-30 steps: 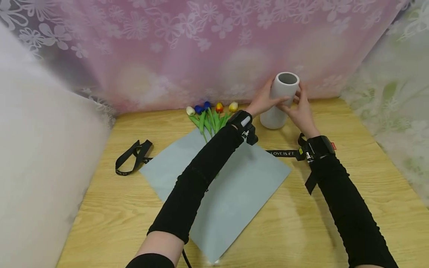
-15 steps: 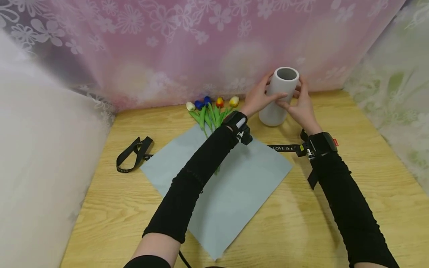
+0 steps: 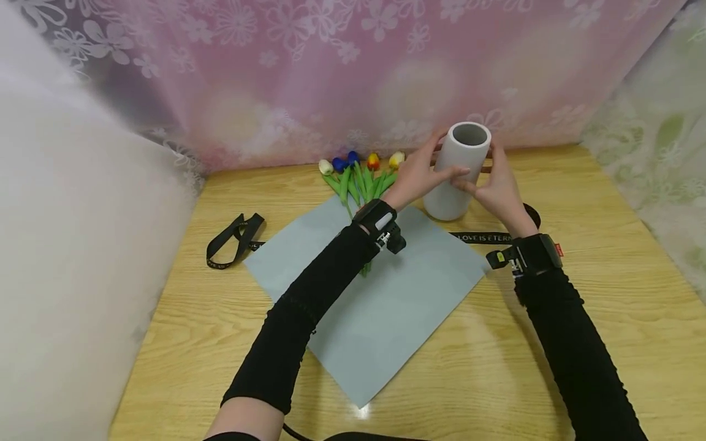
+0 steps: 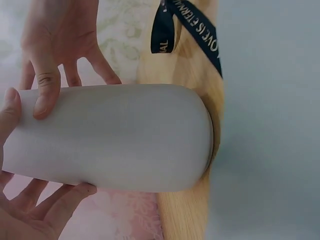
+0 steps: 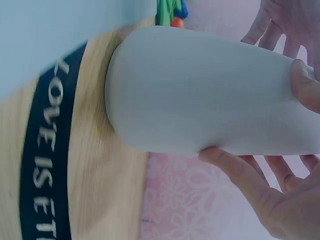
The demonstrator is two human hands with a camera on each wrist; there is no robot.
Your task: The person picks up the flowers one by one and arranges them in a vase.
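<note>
A white cylindrical vase (image 3: 449,199) is upright at the back right, its round mouth facing up. My left hand (image 3: 416,174) holds its left side and my right hand (image 3: 502,190) holds its right side, both thumbs on the near face. In the left wrist view the vase's base (image 4: 195,145) is at the wooden table, close to the paper's edge; whether it bears fully on the table I cannot tell. Grey-blue wrapping paper (image 3: 397,306) lies flat under my left forearm. Several artificial tulips (image 3: 361,180) lie on it, their stems partly hidden by that arm.
A black ribbon printed with pale letters (image 3: 480,237) runs under the paper. Its looped end (image 3: 220,263) lies on the left of the wooden table (image 3: 193,343). A pink flowered curtain (image 3: 331,92) hangs behind, close to the vase.
The vase, held in both hands, has moved slightly left and nearer to the paper. More of the ribbon's lettering shows on the right. The head view has shifted a little.
</note>
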